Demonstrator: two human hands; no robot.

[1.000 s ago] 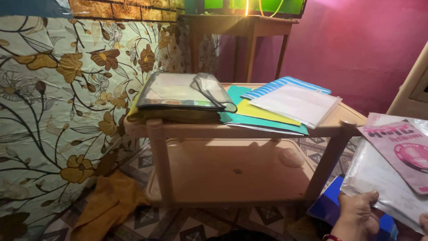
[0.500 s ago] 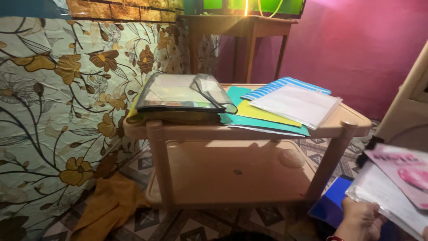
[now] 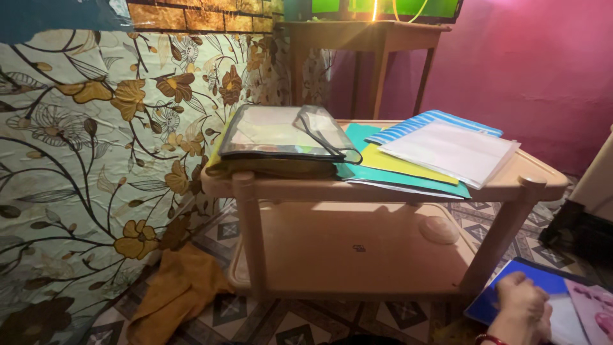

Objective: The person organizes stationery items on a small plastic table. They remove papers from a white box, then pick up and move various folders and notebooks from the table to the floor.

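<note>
Resting on a blue folder (image 3: 511,287) on the floor beside the low table (image 3: 536,182), one hand (image 3: 520,310) is lying flat, fingers together; which hand is unclear, and the other is unseen. Lifting probably calls for gripping an edge.

Under the hand (image 3: 520,306) lies a blue folder (image 3: 511,281) with pale pink papers (image 3: 597,310) just right of it. Up and left stands a beige surface (image 3: 383,188) bearing teal, yellow and blue-striped sheets; farther left, an orange cloth (image 3: 172,294) and a floral cream curtain (image 3: 83,172).
</note>
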